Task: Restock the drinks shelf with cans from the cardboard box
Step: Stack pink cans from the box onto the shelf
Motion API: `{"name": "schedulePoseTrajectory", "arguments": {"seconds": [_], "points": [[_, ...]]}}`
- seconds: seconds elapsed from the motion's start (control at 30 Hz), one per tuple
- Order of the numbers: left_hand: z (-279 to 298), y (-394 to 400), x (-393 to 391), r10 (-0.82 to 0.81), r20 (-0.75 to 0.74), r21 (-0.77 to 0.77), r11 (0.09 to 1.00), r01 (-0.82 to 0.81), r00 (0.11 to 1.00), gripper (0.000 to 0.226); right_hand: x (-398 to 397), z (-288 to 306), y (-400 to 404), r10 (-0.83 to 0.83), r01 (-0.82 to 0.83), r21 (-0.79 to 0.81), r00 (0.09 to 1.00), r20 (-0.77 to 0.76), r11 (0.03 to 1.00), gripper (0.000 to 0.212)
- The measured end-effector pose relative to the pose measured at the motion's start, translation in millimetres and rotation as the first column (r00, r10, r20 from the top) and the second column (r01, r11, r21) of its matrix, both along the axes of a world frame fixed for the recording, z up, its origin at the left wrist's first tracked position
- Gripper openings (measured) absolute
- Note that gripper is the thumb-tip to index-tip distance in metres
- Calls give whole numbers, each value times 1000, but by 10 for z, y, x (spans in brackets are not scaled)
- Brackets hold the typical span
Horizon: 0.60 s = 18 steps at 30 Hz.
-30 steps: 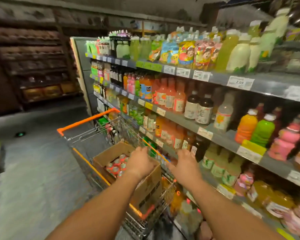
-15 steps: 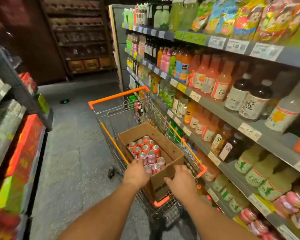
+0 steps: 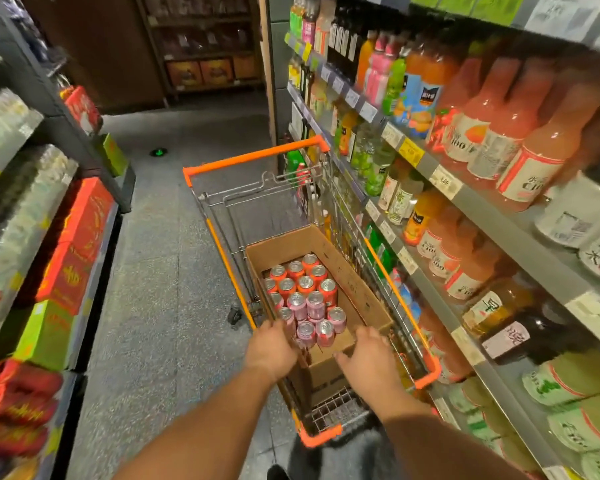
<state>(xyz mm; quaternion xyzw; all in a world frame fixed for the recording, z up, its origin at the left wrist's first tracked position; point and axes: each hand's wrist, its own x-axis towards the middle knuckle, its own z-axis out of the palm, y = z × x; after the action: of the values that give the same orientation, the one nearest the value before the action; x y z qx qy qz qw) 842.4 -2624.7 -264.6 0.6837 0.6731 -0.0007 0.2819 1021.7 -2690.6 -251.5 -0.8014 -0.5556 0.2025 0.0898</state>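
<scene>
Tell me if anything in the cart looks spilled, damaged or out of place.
Nothing stands out. The red and pink drink cans stand upright in the open brown cardboard box, which sits inside the orange-trimmed wire cart.

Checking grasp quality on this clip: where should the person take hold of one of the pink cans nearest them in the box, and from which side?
Probably from above, fingers round the upper rim and sides of a near pink can. The cans stand upright, packed together inside the tall-walled cardboard box, so only their tops are free. The left hand is closest.
</scene>
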Motion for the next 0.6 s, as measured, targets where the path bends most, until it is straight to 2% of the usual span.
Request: {"name": "schedulePoseTrajectory", "arguments": {"seconds": [0.2, 0.27, 0.3, 0.33, 0.37, 0.4, 0.43, 0.53, 0.6], "points": [[-296, 581, 94, -59, -61, -55, 997, 56, 996, 55, 24, -313, 645, 23, -24, -43, 999, -26, 999, 53], [-368, 754, 147, -88, -85, -65, 994, 82, 993, 53, 62, -470, 874, 60, -66, -56, 992, -111, 996, 28], [-412, 827, 175, -95, -94, -80, 993, 87, 991, 51, 74, -578, 957, 125, -142, -140, 985, -120, 980, 15], [-480, 910, 209, -100, -99, -86, 992, 91, 990, 50, 97, -657, 1065, 172, -188, -180, 980, -98, 966, 15], [-553, 1000, 252, -104, -105, -93, 991, 94, 989, 49, 111, -703, 1185, 131, -156, -206, 983, -130, 966, 13], [-640, 1097, 298, -113, -115, -101, 990, 102, 987, 49, 121, -687, 1314, 90, -115, -201, 988, -127, 973, 16], [-728, 1190, 344, -106, -121, -106, 990, 93, 987, 51, 176, -803, 1445, 144, -146, -115, 989, -30, 982, 25], [-1059, 1450, 513, -48, -124, -184, 983, 25, 991, 59, 231, -1157, 1861, 154, -171, -166, 982, -112, 971, 39], [-1262, 1598, 638, -23, -123, -240, 971, -7, 992, 62, 270, -1438, 2068, 176, -196, -202, 978, -113, 960, 43]]}}
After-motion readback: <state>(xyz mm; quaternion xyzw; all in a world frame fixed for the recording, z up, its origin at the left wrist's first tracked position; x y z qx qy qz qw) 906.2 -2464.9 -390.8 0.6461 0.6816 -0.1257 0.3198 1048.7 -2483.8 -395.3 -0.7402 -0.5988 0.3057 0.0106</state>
